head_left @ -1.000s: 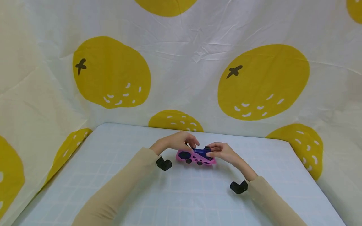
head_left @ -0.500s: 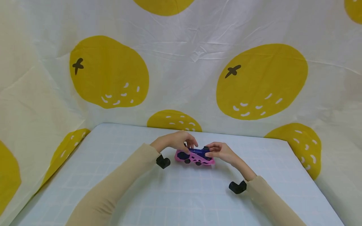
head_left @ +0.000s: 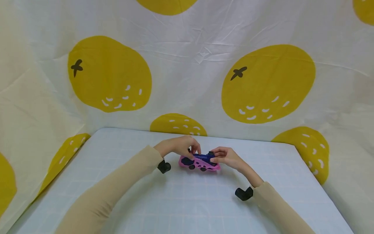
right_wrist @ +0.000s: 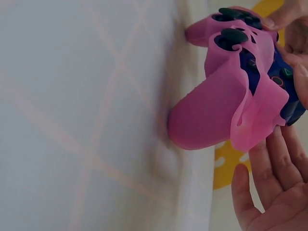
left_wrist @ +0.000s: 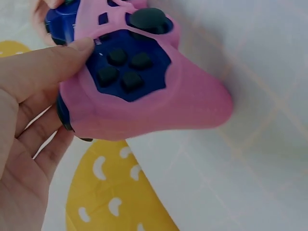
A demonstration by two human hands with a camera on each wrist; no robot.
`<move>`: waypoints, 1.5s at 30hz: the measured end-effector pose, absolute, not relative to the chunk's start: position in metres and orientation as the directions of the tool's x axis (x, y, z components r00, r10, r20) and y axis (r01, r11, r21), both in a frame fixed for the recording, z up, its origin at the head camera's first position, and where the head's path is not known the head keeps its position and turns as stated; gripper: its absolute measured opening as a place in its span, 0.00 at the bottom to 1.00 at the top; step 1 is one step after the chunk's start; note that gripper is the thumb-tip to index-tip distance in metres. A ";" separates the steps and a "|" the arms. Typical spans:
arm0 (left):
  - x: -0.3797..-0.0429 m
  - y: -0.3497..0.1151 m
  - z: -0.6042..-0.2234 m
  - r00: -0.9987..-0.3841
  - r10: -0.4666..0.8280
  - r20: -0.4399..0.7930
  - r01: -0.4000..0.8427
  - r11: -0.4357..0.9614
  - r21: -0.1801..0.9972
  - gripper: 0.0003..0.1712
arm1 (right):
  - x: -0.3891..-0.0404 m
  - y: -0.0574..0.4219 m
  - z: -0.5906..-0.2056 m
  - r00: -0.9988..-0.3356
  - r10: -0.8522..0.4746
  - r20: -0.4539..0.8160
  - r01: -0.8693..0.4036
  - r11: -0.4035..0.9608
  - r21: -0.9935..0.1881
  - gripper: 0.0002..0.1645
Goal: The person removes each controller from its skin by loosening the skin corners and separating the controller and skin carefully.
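Note:
A blue game controller (head_left: 204, 157) with dark buttons is held near the far side of the table, half covered by a pink silicone sleeve (left_wrist: 192, 98). At its left end the sleeve fits round the grip; at the other end, the sleeve's edge (right_wrist: 260, 118) hangs loose and folded, leaving blue casing bare. My left hand (head_left: 182, 145) grips the left part, thumb on the face beside the buttons, fingers behind. My right hand (head_left: 229, 157) pinches the bare right part, its thumb (right_wrist: 301, 82) on the casing and other fingers spread behind. The sleeved grips point down close over the table.
The table has a pale blue checked cover (head_left: 175, 201). Behind and beside it hangs a white curtain (head_left: 187, 74) printed with yellow fruit. A black wrist camera (head_left: 164, 166) sits on my left wrist, and another black camera (head_left: 243, 194) on my right.
The head view has turned slightly right, so everything sits a little further left. My left forearm has swung a bit outward. Both hands keep their hold, with the sleeve looking much the same.

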State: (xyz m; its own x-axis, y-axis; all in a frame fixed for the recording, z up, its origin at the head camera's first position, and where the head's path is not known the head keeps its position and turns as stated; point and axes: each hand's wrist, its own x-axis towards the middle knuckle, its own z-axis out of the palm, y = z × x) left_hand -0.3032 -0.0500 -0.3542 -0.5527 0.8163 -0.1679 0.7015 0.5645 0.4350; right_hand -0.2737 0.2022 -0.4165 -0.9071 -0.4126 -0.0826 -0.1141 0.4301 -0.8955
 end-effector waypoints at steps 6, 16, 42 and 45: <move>-0.303 -0.050 -0.355 -0.557 0.814 -0.163 0.728 0.574 0.375 0.12 | -0.275 0.201 -0.418 -0.907 -0.412 -0.084 -0.118 0.442 -0.889 0.28; -0.298 -0.050 -0.352 -0.588 0.800 -0.121 0.729 0.589 0.350 0.08 | -0.275 0.202 -0.417 -0.910 -0.403 -0.093 -0.112 0.458 -0.882 0.28; -0.291 -0.040 -0.348 -0.518 0.850 -0.098 0.845 0.526 0.097 0.05 | -0.274 0.201 -0.417 -0.911 -0.404 -0.079 -0.121 0.445 -0.887 0.29; -0.290 -0.038 -0.346 -0.497 0.859 -0.120 0.859 0.507 0.069 0.05 | -0.272 0.201 -0.416 -0.911 -0.405 -0.078 -0.119 0.440 -0.890 0.28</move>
